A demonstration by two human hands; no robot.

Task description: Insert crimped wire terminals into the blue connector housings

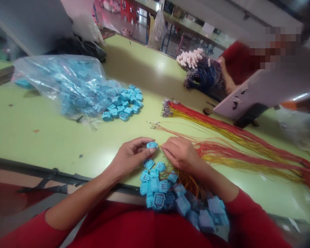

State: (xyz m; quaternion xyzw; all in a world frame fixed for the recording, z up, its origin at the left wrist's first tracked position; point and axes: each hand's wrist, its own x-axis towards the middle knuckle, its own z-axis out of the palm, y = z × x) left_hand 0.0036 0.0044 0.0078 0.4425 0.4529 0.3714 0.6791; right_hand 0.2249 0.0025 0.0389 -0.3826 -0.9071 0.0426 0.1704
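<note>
- Around: a plastic bag of blue connectors sits on the green table; beyond lie a bundle of dark wires, a white board and a co-worker's red sleeve.
- Grip: the left hand pinches one blue connector narrowly; the right hand pinches red-and-yellow wires at its edge.
- Place: the connector is just above a loose pile at the table's edge.
- Count: two hands, one held connector, two wire bunches; pile connectors too many to count.

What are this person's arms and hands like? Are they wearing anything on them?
The left hand and right hand are bare, with no gloves, and the forearms are uncovered. The person wears a red top whose sleeves end around the elbows.
</note>
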